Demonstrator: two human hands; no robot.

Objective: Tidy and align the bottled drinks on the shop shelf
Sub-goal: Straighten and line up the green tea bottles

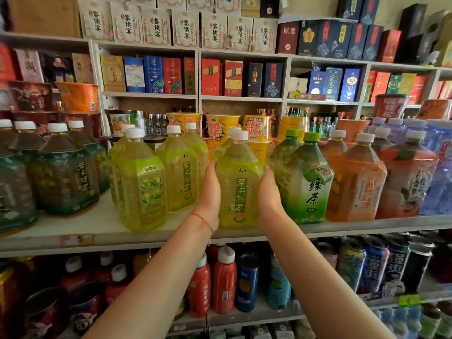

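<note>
A yellow-green tea bottle (238, 184) with a white cap stands upright at the front edge of the white shelf (102, 232). My left hand (209, 196) presses its left side and my right hand (268, 195) presses its right side, so both hold it. To its left stand two similar yellow-green bottles, one (179, 172) set back and one (141, 184) turned at an angle near the front. To its right stands a green tea bottle (304, 182) with a green cap, then orange bottles (355, 182).
Dark green tea bottles (64, 172) fill the shelf's left end and blue water bottles (440, 167) its right end. Instant noodle cups (221, 133) stand behind the drinks. Boxed goods fill the upper shelves. Smaller bottles and cans (223, 280) sit on the shelf below.
</note>
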